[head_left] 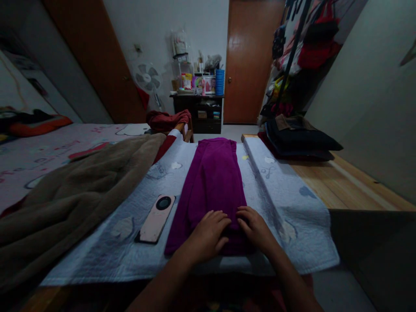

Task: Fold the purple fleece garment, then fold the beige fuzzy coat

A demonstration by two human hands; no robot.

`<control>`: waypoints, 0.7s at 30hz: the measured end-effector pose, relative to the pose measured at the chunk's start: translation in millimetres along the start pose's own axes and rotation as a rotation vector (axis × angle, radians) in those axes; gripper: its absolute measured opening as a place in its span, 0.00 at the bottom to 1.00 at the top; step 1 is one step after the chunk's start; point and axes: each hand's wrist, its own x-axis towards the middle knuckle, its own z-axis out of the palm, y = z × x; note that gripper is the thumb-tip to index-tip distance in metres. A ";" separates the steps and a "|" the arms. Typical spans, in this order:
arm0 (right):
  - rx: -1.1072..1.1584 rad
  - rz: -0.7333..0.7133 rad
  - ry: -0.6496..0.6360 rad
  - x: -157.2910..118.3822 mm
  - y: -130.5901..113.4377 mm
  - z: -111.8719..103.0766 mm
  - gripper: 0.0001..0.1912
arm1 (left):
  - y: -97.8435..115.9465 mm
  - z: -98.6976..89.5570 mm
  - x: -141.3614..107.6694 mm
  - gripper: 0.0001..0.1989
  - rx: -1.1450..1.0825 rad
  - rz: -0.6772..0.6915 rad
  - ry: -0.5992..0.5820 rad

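1. The folded purple garment (217, 182) is laid lengthwise on the pale patterned quilt (292, 195).
2. The garment's near part is touched from above by the left hand (208, 232); its fingers are lightly bent and close together, with the thumb set apart and nothing clamped.
3. The garment's right edge is touched by the right hand (255, 225), whose fingers are loosely curled and slightly parted.
4. Well beyond the garment, small items too unclear to name are held in a dark shelved cabinet (208, 126); one stack of blue containers (220, 82) is set on top, its contents hidden.
5. One phone (157, 219), camera side up, is placed just left of the garment, and one brown blanket (84, 177) is spread farther left.
6. One pile of folded dark clothes (299, 136) is set to the garment's right; one fan (147, 80) and two wooden doors (250, 60) are seen beyond it.
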 end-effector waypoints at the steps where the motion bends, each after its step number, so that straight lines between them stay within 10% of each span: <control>1: -0.005 -0.003 0.010 4.1 -1.6 -2.9 0.11 | -0.8 -4.4 2.0 0.18 -0.024 -0.004 0.006; 7: -0.073 -0.030 0.156 32.6 -9.7 4.6 0.20 | -18.3 -9.6 22.2 0.18 0.101 -0.180 0.110; 12: -0.268 0.004 -0.051 34.7 -11.4 34.9 0.27 | -31.2 9.6 21.5 0.23 0.152 -0.236 0.020; 21: -0.289 0.067 -0.165 36.0 -16.0 33.5 0.27 | -30.0 9.9 27.1 0.18 -0.090 -0.353 0.264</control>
